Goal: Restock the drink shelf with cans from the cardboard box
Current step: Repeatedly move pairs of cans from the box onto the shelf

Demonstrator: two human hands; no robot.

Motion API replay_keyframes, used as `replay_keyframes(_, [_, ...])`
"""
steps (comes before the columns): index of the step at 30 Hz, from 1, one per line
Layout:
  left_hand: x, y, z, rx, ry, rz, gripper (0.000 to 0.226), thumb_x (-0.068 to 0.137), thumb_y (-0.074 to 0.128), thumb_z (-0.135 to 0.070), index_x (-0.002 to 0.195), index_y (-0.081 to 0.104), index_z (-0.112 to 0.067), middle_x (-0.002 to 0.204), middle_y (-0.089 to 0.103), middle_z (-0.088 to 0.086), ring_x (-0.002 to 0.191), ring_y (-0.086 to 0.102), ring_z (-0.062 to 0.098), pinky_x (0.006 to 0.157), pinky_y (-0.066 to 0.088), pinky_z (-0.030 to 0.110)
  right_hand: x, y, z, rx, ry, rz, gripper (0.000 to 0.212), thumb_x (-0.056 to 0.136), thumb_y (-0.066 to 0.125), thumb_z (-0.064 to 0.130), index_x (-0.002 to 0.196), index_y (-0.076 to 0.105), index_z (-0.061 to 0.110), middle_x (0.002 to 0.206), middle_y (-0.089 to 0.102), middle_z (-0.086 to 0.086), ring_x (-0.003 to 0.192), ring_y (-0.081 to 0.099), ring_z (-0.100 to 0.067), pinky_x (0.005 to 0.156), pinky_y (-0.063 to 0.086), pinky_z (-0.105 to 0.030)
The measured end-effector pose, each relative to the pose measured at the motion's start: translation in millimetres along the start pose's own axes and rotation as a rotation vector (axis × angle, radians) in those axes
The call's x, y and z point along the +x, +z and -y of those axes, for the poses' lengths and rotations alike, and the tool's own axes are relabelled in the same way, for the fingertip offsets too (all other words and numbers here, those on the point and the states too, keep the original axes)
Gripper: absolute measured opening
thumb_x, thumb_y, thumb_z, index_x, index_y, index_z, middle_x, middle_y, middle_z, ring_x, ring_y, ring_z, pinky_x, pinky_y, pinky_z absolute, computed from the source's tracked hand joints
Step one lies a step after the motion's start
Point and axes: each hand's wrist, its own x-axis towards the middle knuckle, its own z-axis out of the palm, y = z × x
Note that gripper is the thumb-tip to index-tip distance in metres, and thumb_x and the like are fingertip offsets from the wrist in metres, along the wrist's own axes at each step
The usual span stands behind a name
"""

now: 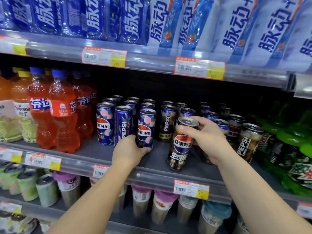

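Left hand (128, 150) curled round base of blue peach-print can (146, 128), upright on middle shelf (94, 153), front of its row. Right hand (206, 134) gripping dark cola can (181, 144) near rim, tilted, bottom at shelf front edge. At 3 o'clock of it, zero-sugar cans (248, 141). At 9 o'clock of blue cans, orange soda bottles (62, 115). At 12 o'clock, blue bottles (130, 19) on upper shelf. Cardboard box out of view.
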Motion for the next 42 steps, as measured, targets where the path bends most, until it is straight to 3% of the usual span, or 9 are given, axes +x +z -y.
replay_keyframes(4, [-29,-16,-26,-0.170,0.181,-0.112,0.067,0.065,0.083,-0.046,0.121,0.059,-0.017,0.108,0.061,-0.004,0.093,0.058,0.012,0.080,0.048,0.026,6,1,-1,-0.048,0.018,-0.020,0.032,0.075,0.081,0.024,0.105,0.070,0.026,0.099,0.074,0.008,0.094,0.070,-0.011,0.082,0.057,-0.032])
replay_keyframes(8, [-38,-3,-65,-0.291,0.230,0.256,0.079,0.059,0.084,-0.049,0.128,0.051,-0.028,0.112,0.056,-0.016,0.103,0.057,0.006,0.089,0.049,0.027,9,6,0,-0.076,0.010,-0.008,0.029,0.073,0.082,0.026,0.100,0.070,0.029,0.095,0.075,0.007,0.090,0.071,-0.011,0.084,0.059,-0.039])
replay_keyframes(11, [-34,13,-71,-0.314,0.196,0.367,0.059,0.062,0.085,-0.041,0.113,0.056,-0.030,0.103,0.065,-0.016,0.097,0.061,0.004,0.075,0.045,0.012,8,8,-2,-0.098,0.011,0.004,0.031,0.071,0.084,0.030,0.098,0.068,0.032,0.097,0.074,0.007,0.091,0.071,-0.011,0.085,0.059,-0.040])
replay_keyframes(13, [-32,20,-68,-0.331,0.185,0.346,0.052,0.065,0.085,-0.037,0.109,0.059,-0.028,0.100,0.066,-0.015,0.094,0.061,0.002,0.070,0.041,0.008,6,7,-4,-0.148,0.020,0.030,0.055,0.069,0.085,0.037,0.118,0.062,0.029,0.111,0.070,0.009,0.098,0.067,-0.009,0.087,0.057,-0.036])
replay_keyframes(16, [-24,24,-66,-0.334,0.169,0.231,0.050,0.066,0.084,-0.035,0.110,0.061,-0.025,0.098,0.067,-0.014,0.093,0.060,0.007,0.076,0.043,0.018,3,-2,0,-0.154,-0.004,0.020,0.079,0.075,0.080,0.040,0.143,0.041,0.027,0.127,0.059,0.008,0.106,0.060,-0.005,0.084,0.048,-0.020])
replay_keyframes(23, [-8,44,-57,-0.319,0.101,0.069,0.051,0.067,0.084,-0.034,0.110,0.062,-0.018,0.101,0.071,-0.002,0.094,0.065,0.016,0.076,0.047,0.026,-4,-14,-7,-0.102,0.008,-0.008,0.060,0.087,0.070,0.031,0.141,0.045,0.024,0.128,0.060,0.004,0.106,0.059,-0.002,0.095,0.049,-0.029])
replay_keyframes(27, [-9,43,-58,-0.317,0.127,0.086,0.051,0.066,0.085,-0.034,0.110,0.064,-0.018,0.099,0.072,-0.003,0.091,0.065,0.013,0.078,0.051,0.027,-6,-8,-19,-0.147,0.042,0.044,0.056,0.088,0.070,0.025,0.139,0.048,0.024,0.131,0.059,-0.002,0.108,0.061,-0.010,0.094,0.050,-0.030])
replay_keyframes(34, [-10,35,-45,-0.078,0.080,0.214,0.044,0.066,0.081,-0.040,0.105,0.069,-0.023,0.103,0.070,0.001,0.094,0.065,0.017,0.083,0.052,0.033,-12,0,-36,-0.228,0.081,0.110,0.057,0.085,0.074,0.024,0.137,0.051,0.027,0.127,0.060,0.002,0.099,0.066,-0.008,0.084,0.050,-0.021])
replay_keyframes(42, [-11,30,-45,-0.062,0.034,0.149,0.033,0.077,0.077,-0.029,0.103,0.069,-0.011,0.100,0.073,0.006,0.095,0.065,0.022,0.085,0.051,0.034,-14,6,-53,-0.311,0.133,0.267,0.073,0.084,0.074,0.022,0.145,0.038,0.037,0.138,0.053,0.001,0.109,0.061,-0.009,0.097,0.047,-0.027])
